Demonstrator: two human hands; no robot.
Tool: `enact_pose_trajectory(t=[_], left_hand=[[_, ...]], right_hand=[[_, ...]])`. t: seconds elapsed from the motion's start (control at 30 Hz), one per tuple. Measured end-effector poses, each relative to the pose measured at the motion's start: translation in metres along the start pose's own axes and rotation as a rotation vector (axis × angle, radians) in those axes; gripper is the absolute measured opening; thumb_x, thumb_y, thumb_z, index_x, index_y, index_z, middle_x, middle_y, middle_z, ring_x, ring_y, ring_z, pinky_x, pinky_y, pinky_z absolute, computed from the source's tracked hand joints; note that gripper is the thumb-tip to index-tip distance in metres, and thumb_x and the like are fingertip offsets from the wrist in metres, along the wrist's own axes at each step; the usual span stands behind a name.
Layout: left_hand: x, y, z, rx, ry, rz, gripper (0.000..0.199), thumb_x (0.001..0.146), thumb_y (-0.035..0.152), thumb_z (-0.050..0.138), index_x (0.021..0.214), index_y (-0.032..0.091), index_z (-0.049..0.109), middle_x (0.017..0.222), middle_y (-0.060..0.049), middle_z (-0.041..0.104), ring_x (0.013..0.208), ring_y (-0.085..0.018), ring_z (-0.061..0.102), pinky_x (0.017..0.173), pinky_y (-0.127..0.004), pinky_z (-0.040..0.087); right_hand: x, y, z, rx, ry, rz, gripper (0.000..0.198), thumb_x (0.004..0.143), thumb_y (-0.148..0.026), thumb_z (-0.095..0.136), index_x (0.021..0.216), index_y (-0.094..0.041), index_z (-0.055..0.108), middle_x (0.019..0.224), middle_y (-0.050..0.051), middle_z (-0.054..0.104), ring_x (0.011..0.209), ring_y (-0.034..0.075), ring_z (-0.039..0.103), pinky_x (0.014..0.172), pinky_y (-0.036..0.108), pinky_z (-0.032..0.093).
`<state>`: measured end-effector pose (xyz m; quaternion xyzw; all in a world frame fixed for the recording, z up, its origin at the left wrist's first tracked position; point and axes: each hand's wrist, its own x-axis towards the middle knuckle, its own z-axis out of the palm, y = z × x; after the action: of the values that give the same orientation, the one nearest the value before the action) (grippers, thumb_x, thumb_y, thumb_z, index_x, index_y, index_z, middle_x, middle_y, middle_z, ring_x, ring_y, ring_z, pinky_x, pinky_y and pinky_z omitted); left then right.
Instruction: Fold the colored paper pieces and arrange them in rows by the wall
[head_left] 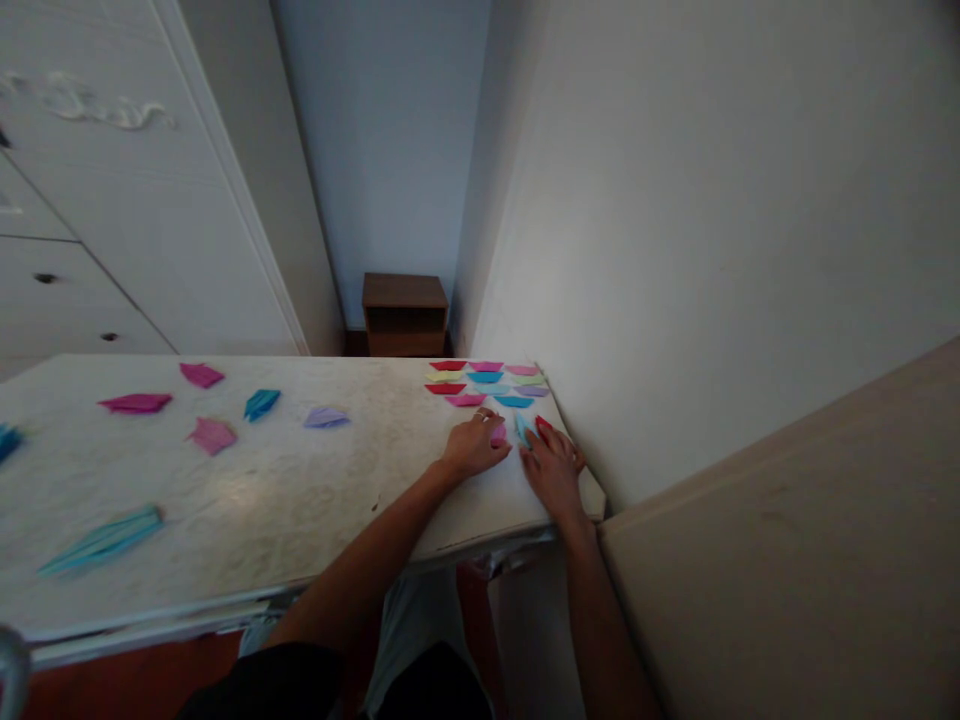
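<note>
The stained white surface (300, 510) meets a pale wall (712, 220) at its right end, a brown cabinet (403, 290) beyond. There the left hand (475, 443) curls at a pink folded paper (499, 434); the right hand (553, 472), apart, touches a light blue piece (522, 428) and a red piece (543, 424). I can't tell if either grips. The light blue piece runs lengthwise front to back, far tip leaning left.
</note>
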<state>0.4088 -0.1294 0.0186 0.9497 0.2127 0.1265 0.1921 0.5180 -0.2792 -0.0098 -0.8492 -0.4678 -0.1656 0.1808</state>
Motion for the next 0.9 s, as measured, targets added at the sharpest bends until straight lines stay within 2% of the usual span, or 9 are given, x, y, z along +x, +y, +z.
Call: enact_pose_trajectory(t=[0.27, 0.57, 0.77, 0.9], left_hand=[[0.003, -0.009, -0.002, -0.006, -0.051, 0.055, 0.053, 0.081, 0.045, 0.059, 0.129, 0.023, 0.054, 0.131, -0.007, 0.055, 0.113, -0.024, 0.057, 0.091, -0.033, 0.049], [0.013, 0.0, 0.008, 0.054, -0.022, 0.011, 0.049, 0.086, 0.052, 0.054, 0.128, 0.027, 0.053, 0.131, -0.007, 0.053, 0.107, -0.024, 0.06, 0.084, -0.034, 0.05], [0.015, 0.004, 0.01, 0.074, -0.009, 0.024, 0.045, 0.086, 0.051, 0.054, 0.124, 0.026, 0.056, 0.13, -0.007, 0.053, 0.105, -0.025, 0.06, 0.082, -0.034, 0.05], [0.014, 0.006, 0.008, 0.086, 0.001, 0.025, 0.044, 0.087, 0.051, 0.052, 0.123, 0.025, 0.055, 0.129, -0.007, 0.053, 0.105, -0.025, 0.06, 0.081, -0.034, 0.05]], right_hand=[[0.0, -0.004, -0.004, 0.0, 0.005, -0.004, 0.031, 0.091, -0.029, 0.054, 0.121, -0.024, 0.063, 0.122, 0.011, 0.057, 0.111, 0.025, 0.048, 0.093, 0.04, 0.032], [0.003, -0.007, -0.003, 0.02, -0.003, 0.012, 0.035, 0.09, -0.028, 0.055, 0.124, -0.024, 0.06, 0.123, 0.013, 0.054, 0.113, 0.026, 0.047, 0.092, 0.041, 0.036], [0.004, -0.007, 0.0, 0.064, 0.052, 0.043, 0.039, 0.09, -0.031, 0.052, 0.128, -0.021, 0.055, 0.126, 0.014, 0.052, 0.116, 0.027, 0.044, 0.096, 0.044, 0.035], [0.004, -0.007, -0.001, 0.055, 0.082, 0.089, 0.038, 0.088, -0.029, 0.052, 0.124, -0.019, 0.057, 0.123, 0.016, 0.052, 0.115, 0.029, 0.044, 0.096, 0.046, 0.035]])
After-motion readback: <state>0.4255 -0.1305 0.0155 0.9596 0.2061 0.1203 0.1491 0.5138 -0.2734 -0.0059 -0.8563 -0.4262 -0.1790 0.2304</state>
